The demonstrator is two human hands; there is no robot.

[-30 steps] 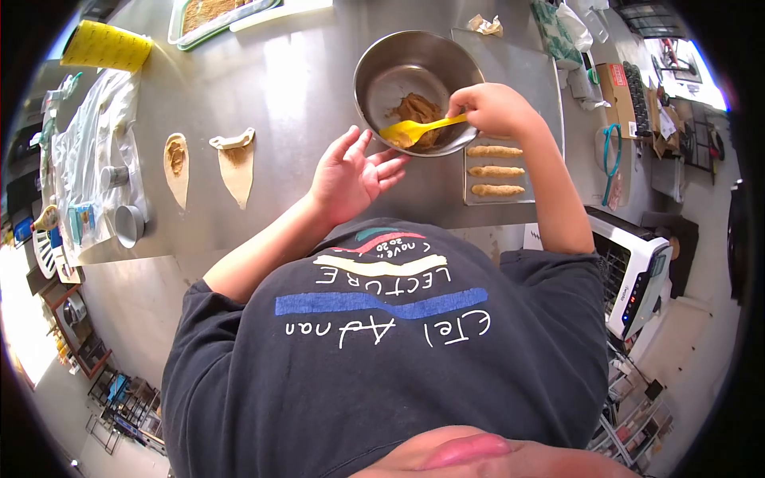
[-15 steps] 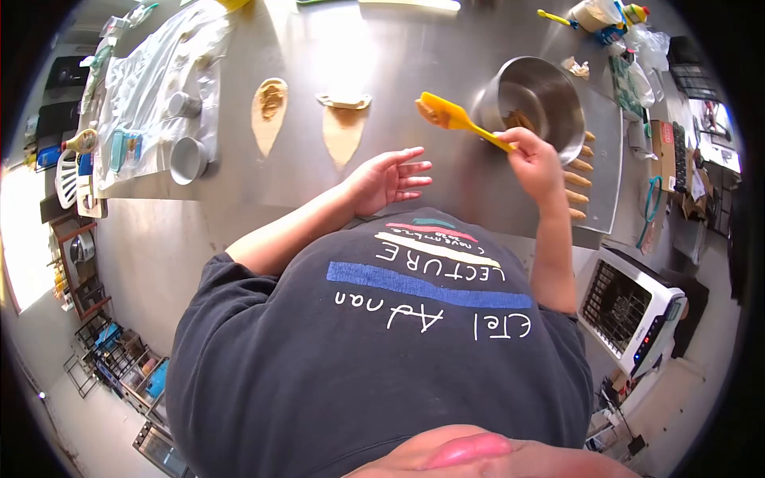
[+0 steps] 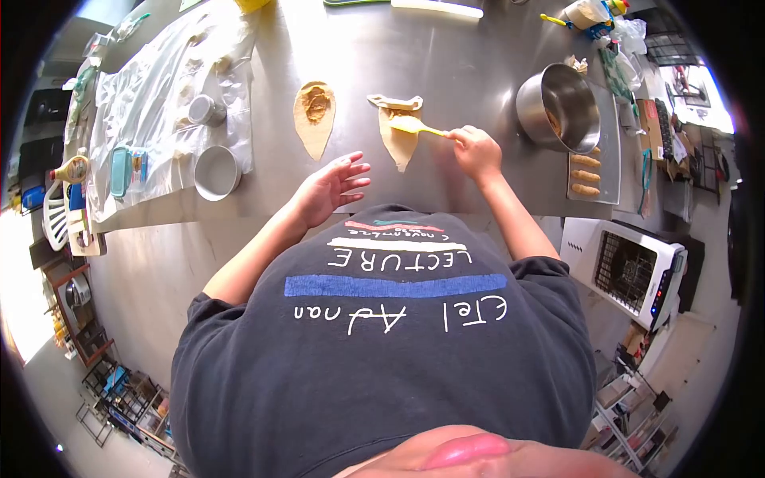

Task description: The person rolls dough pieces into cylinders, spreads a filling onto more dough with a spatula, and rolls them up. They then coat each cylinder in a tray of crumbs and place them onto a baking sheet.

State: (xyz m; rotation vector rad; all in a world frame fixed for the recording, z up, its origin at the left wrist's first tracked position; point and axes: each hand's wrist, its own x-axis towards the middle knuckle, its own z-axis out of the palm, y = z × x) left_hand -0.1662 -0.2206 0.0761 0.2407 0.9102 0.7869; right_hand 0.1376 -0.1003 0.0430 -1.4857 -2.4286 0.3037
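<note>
My right hand grips the handle of a yellow spatula. The spatula's head lies over a flat tapered dough piece whose far edge is folded over. Brown filling shows near that fold. My left hand is open with its fingers apart, near the table's front edge and holding nothing. Just beyond it lies a second teardrop-shaped dough piece, with brown filling spread on its wide end.
A deep metal pot with some filling inside stands at the right, beside a tray of rolled pastries. Plastic sheeting, a round tin and a smaller cup are at the left.
My right hand has moved the spatula left, from beside the pot to the folded dough piece. My left hand has shifted left and stays open. The camera view has turned slightly.
</note>
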